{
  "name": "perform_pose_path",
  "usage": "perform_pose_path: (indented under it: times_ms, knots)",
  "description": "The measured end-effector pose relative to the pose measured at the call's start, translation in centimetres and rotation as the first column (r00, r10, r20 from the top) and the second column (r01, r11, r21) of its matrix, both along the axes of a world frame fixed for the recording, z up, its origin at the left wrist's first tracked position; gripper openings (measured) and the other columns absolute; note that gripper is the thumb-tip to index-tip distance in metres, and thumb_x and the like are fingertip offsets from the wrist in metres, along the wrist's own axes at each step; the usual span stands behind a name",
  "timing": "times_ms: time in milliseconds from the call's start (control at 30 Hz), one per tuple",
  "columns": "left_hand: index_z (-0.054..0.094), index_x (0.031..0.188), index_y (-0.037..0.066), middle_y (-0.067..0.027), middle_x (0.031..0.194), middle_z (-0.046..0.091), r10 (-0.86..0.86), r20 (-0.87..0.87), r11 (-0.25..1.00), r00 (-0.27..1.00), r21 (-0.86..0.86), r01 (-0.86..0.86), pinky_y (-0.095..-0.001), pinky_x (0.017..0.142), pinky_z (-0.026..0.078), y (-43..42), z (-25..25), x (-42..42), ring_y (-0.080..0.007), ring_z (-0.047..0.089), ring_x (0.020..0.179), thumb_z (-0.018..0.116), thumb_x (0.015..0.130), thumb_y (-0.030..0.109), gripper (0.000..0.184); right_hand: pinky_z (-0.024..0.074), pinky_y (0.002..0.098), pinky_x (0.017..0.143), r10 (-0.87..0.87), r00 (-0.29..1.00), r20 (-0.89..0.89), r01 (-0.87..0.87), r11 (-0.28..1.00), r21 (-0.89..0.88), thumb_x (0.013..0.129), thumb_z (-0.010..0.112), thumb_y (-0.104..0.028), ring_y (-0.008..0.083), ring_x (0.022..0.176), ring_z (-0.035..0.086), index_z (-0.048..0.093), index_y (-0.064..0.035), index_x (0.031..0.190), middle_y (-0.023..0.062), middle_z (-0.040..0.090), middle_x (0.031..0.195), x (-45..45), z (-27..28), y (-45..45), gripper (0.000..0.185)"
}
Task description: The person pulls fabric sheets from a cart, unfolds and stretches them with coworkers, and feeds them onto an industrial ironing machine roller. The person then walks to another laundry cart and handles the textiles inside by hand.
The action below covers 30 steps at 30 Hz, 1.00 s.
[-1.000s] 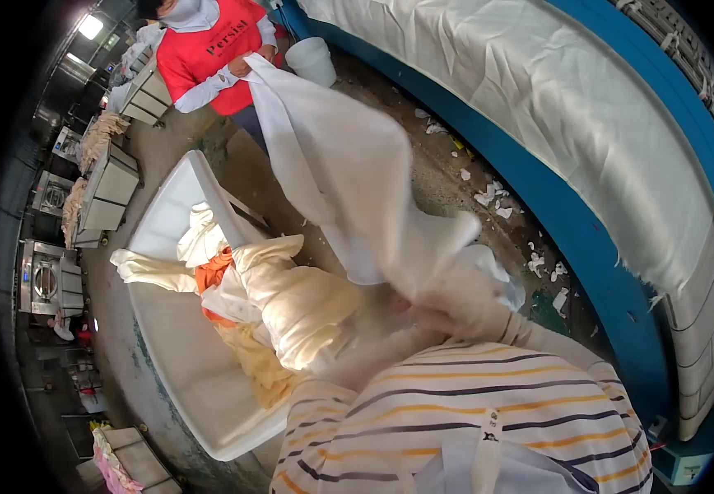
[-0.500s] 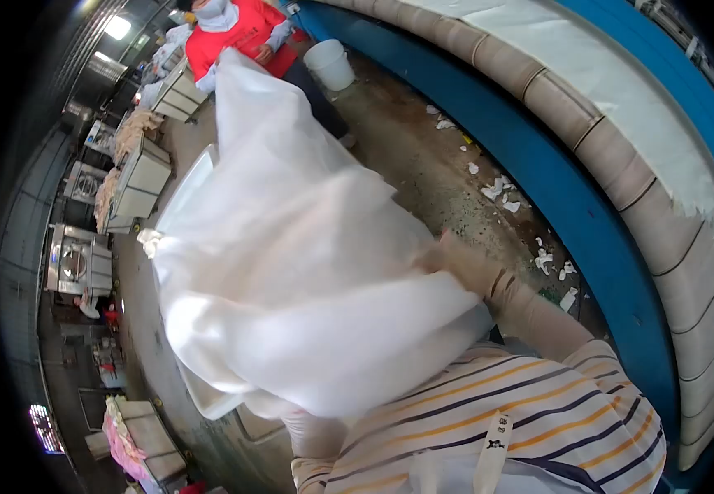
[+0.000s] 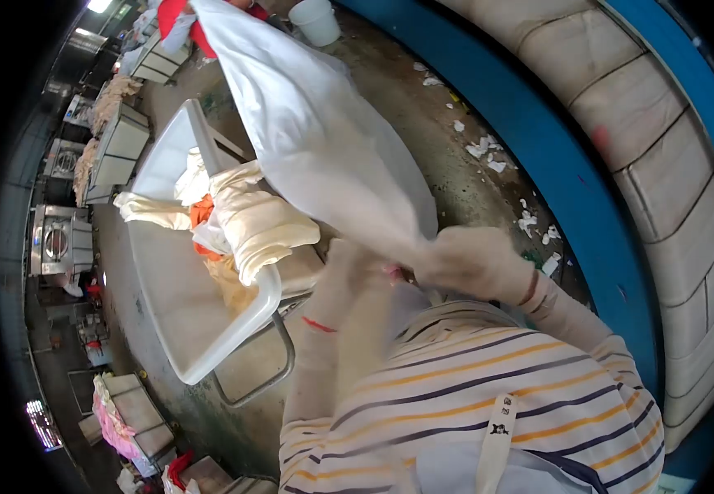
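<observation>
A long white sheet stretches from a co-worker in red at the top left down to my hands. Its near end is gathered between my right hand, closed on it, and my left hand, closed on it just beside. Both hands are gloved or sleeved in pale cloth and somewhat blurred, so single fingers are hard to make out. Left of the sheet, cream cloths and an orange cloth lie in and over a white tub cart.
A blue machine frame with a padded beige roller curves along the right. White scraps litter the floor beside it. A white bucket stands at the top. Carts with linen line the left.
The spread sheet has drawn together into a narrow length, uncovering the tub cart. My left hand has moved up and right towards my right hand. White fabric no longer shows on the roller.
</observation>
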<state>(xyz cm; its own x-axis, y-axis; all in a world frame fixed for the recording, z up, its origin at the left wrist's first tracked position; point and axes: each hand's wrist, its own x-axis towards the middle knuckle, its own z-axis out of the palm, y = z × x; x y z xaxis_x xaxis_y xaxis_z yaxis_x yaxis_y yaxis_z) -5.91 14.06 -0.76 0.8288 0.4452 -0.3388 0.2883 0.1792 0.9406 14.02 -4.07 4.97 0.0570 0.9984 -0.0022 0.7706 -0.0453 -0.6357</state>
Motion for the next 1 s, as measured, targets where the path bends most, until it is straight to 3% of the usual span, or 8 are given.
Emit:
perform_pose_path:
  times_ms: [100, 200, 433, 500, 600, 700, 833, 1000]
  knots:
    - [0.056, 0.122, 0.003, -0.0109, 0.115, 0.061, -0.364, 0.002, 0.782, 0.931, 0.545, 0.304, -0.0379, 0.080, 0.051, -2.5, 0.8, 2.2, -0.0220, 0.063, 0.099, 0.055, 0.095, 0.023, 0.034, 0.0527, 0.0362, 0.071, 0.152, 0.987, 0.045, -0.148, 0.986, -0.076, 0.083, 0.067, -0.022, 0.0280, 0.086, 0.067, 0.065, -0.0161, 0.105, 0.0076, 0.066, 0.095, -2.5, -0.6, 0.2, 0.023]
    - [0.055, 0.123, 0.001, -0.0100, 0.114, 0.062, -0.405, -0.180, -0.134, 0.897, 0.982, 0.136, -0.0354, 0.080, 0.051, 0.7, 1.6, 1.3, -0.0197, 0.062, 0.101, 0.051, 0.099, 0.020, 0.032, 0.0524, 0.0377, 0.072, -0.106, 0.990, -0.093, 0.107, 0.994, 0.001, 0.083, 0.067, -0.027, 0.0291, 0.089, 0.066, 0.062, -0.0166, 0.108, 0.0064, 0.066, 0.101, -3.3, -1.5, -0.8, 0.027]
    - [0.052, 0.125, -0.002, -0.0161, 0.125, 0.056, 0.511, 0.556, 0.698, 0.656, 0.178, -0.694, -0.0355, 0.088, 0.052, 2.4, 13.8, 1.8, -0.0234, 0.059, 0.110, 0.048, 0.095, 0.009, 0.032, 0.0508, 0.0388, 0.082, -0.324, 0.929, -0.179, 0.358, 0.910, 0.209, 0.085, 0.063, -0.018, 0.0310, 0.098, 0.063, 0.064, -0.0120, 0.111, 0.0137, 0.067, 0.100, -0.4, -9.9, -2.6, 0.027]
    - [0.050, 0.128, -0.003, -0.0184, 0.136, 0.047, 0.299, 0.383, 0.306, 0.874, 0.829, -0.468, -0.0374, 0.094, 0.050, 4.6, 15.8, 1.7, -0.0235, 0.055, 0.117, 0.047, 0.096, 0.014, 0.037, 0.0508, 0.0369, 0.081, -0.427, 0.878, -0.214, 0.461, 0.875, 0.144, 0.084, 0.062, -0.017, 0.0307, 0.097, 0.064, 0.066, -0.0104, 0.107, 0.0144, 0.067, 0.099, 1.4, -12.3, -3.8, 0.025]
    - [0.052, 0.128, -0.003, -0.0171, 0.134, 0.050, 0.412, 0.591, 0.886, 0.693, -0.080, -0.458, -0.0355, 0.095, 0.049, 8.3, 17.5, 3.5, -0.0241, 0.056, 0.116, 0.045, 0.097, 0.013, 0.036, 0.0518, 0.0368, 0.078, -0.530, 0.722, -0.445, 0.610, 0.791, 0.049, 0.084, 0.059, -0.018, 0.0321, 0.090, 0.064, 0.066, -0.0102, 0.100, 0.0145, 0.067, 0.095, 3.1, -11.4, -3.4, 0.019]
    - [0.056, 0.120, 0.003, -0.0115, 0.116, 0.060, 0.045, 0.305, 0.472, 0.951, 0.833, -0.290, -0.0349, 0.083, 0.052, 5.6, 11.3, 2.8, -0.0241, 0.061, 0.103, 0.053, 0.095, 0.020, 0.031, 0.0523, 0.0373, 0.077, -0.355, 0.780, -0.515, 0.531, 0.811, 0.246, 0.084, 0.058, -0.018, 0.0333, 0.087, 0.065, 0.066, -0.0107, 0.097, 0.0146, 0.066, 0.092, 2.8, -7.0, -2.6, 0.017]
    - [0.063, 0.108, 0.005, -0.0081, 0.088, 0.065, -0.414, -0.303, 0.214, 0.858, 0.884, 0.415, -0.0336, 0.060, 0.050, -3.4, 10.0, 6.2, -0.0253, 0.062, 0.072, 0.070, 0.079, 0.024, 0.035, 0.0521, 0.0381, 0.076, -0.135, 0.919, -0.371, 0.170, 0.983, 0.064, 0.083, 0.061, -0.023, 0.0337, 0.090, 0.065, 0.067, -0.0122, 0.098, 0.0141, 0.068, 0.095, -0.6, 3.0, -1.2, 0.019]
    - [0.066, 0.103, 0.003, -0.0082, 0.075, 0.064, -0.309, -0.044, 0.363, 0.950, 0.918, 0.161, -0.0297, 0.060, 0.050, 0.2, 6.9, 1.4, -0.0183, 0.064, 0.066, 0.067, 0.075, 0.006, 0.029, 0.0511, 0.0374, 0.078, -0.240, 0.963, -0.127, 0.188, 0.927, -0.325, 0.082, 0.067, -0.029, 0.0324, 0.091, 0.065, 0.066, -0.0119, 0.104, 0.0118, 0.068, 0.097, -1.1, 0.4, -1.3, 0.028]
